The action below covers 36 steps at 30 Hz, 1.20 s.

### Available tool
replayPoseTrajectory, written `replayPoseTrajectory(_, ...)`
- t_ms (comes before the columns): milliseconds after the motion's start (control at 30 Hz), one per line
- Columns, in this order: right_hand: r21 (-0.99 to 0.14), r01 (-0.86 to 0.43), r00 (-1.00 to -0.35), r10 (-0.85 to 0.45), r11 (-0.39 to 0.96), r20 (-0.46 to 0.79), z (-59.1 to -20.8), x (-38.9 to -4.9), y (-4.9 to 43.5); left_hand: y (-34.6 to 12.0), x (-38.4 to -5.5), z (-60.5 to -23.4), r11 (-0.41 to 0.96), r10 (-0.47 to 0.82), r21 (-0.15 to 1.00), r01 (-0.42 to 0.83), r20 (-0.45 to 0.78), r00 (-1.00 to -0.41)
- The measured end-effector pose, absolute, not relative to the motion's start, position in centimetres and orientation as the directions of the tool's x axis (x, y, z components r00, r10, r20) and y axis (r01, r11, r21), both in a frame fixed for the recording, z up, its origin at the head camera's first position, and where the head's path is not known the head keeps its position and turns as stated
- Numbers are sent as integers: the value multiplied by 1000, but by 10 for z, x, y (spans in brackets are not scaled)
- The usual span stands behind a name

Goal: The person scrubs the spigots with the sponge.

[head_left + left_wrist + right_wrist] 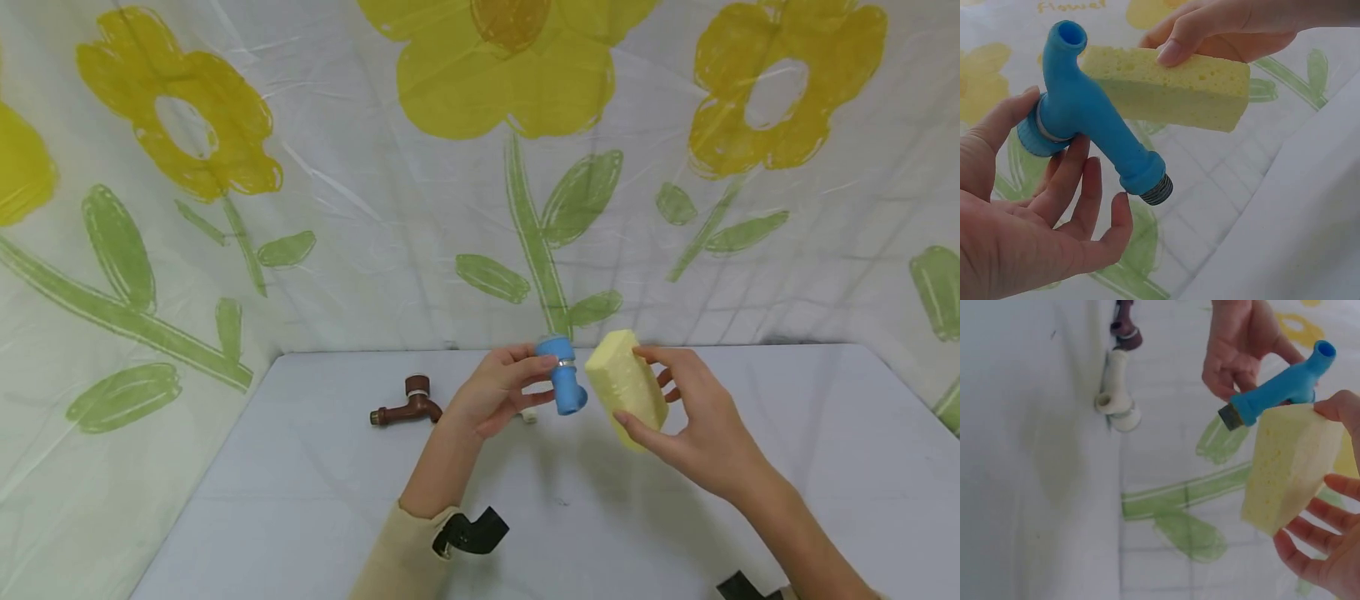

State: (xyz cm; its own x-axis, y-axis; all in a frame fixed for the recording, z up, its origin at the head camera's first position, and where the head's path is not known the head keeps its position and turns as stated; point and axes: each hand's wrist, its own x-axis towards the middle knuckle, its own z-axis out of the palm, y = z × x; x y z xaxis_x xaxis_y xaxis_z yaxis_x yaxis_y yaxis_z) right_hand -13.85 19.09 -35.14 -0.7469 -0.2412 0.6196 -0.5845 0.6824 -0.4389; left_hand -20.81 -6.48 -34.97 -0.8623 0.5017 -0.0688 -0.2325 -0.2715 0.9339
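A blue plastic tap (1094, 115) with a threaded end is held up by my left hand (495, 392), thumb and fingers pinching its cap. My right hand (701, 425) grips a pale yellow sponge block (626, 383) between thumb and fingers. Sponge and tap are raised above the table, side by side; a gap shows between them in the head view. From the right wrist, the sponge (1288, 465) overlaps part of the tap (1285, 384).
On the white table (300, 475) a brown tap (408, 406) lies left of my left hand. A cream tap (1116, 394), mostly hidden behind that hand in the head view, lies near it. A flower-printed sheet (360, 250) hangs behind the table.
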Motion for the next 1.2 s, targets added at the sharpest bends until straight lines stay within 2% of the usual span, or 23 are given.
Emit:
replayPoseTrajectory(200, -420, -629, -709, -260, 654, 655, -355, -140, 189, -60, -206, -352, -254, 557, 935, -247, -67, -828)
replayPoseTrajectory(367, -395, -696, -645, -281, 600, 711, -358, -143, 189, -56, -204, -352, -279, 625, 917, -285, -52, -779)
replayPoseTrajectory(467, -367, -717, -612, -284, 592, 738, -359, -145, 189, -55, -203, -352, -287, 630, 909, -302, -59, -774)
replayPoseTrajectory(767, -338, -695, -616, -282, 635, 736, -361, -146, 191, -58, -204, -349, -299, 572, 885, -357, -134, -809)
replayPoseTrajectory(1033, -334, -686, -608, -256, 647, 752, -359, -144, 190, -55, -202, -345, -227, 616, 895, -383, -173, -768)
replayPoseTrajectory(1200, -319, -678, -602, -251, 662, 758, -357, -145, 192, -63, -204, -343, -254, 592, 897, -361, -151, -792)
